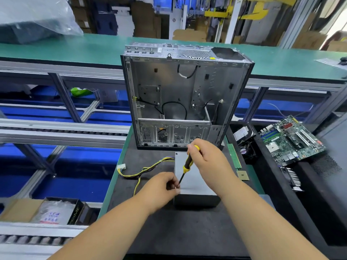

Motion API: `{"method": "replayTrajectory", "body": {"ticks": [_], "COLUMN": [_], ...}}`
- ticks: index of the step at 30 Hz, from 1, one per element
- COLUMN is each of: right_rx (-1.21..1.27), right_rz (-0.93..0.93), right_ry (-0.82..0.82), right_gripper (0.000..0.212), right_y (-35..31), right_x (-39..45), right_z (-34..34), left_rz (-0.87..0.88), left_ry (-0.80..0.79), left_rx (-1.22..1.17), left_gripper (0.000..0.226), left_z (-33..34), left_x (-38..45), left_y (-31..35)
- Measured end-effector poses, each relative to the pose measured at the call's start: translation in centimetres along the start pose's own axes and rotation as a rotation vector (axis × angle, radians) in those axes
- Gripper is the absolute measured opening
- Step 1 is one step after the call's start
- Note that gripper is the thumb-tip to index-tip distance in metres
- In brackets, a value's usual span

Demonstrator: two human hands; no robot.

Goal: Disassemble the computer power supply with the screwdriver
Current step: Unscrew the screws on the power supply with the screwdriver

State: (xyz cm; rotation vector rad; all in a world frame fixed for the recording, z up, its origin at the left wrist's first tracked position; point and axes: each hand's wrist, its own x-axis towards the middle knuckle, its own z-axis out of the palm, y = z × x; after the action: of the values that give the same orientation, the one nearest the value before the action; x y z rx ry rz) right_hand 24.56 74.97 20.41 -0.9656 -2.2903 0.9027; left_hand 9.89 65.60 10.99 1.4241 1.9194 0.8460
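Power supply (195, 177) lies flat on dark worktop (169, 228), under both hands. Left fingers (171, 182) pinch screwdriver (185, 168) shaft at its left edge; right hand (208, 158) grips yellow-black handle. Open case (185, 94) stands behind.

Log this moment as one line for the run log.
right hand: holds screwdriver | left hand: steadies tip | power supply: flat on mat, cover on

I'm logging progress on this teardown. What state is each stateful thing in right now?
Grey metal power supply box: lying flat on the mat, lid on.
Yellow-and-black screwdriver: tilted, tip at the box's near-left top edge.
Right hand: gripping the screwdriver handle.
Left hand: fingers pinched at the tip.
Silver computer case: side open, gutted.
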Motion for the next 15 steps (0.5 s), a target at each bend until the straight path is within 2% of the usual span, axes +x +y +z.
{"method": "replayTrajectory", "body": {"ticks": [3,8,15], "right_rx": [-0.188,-0.331,-0.273], "right_rz": [-0.01,-0.035,0.006], "right_ry": [-0.032,-0.063,-0.073], "right_gripper": [0.032,0.028,0.028], "right_y": [-0.6,-1.4,-1.1], "right_x": [0.2,0.3,-0.1], "right_z": [-0.4,-0.1,-0.1], "left_rz": [-0.062,-0.079,-0.104], "left_ry": [-0.022,-0.009,0.0], "left_rx": [-0.168,-0.235,-0.316], "left_gripper": [0.01,0.01,0.014], "left_z": [0.2,0.5,0.7], "left_x": [-0.3,-0.5,-0.4], "left_y": [-0.2,-0.2,-0.4]}}
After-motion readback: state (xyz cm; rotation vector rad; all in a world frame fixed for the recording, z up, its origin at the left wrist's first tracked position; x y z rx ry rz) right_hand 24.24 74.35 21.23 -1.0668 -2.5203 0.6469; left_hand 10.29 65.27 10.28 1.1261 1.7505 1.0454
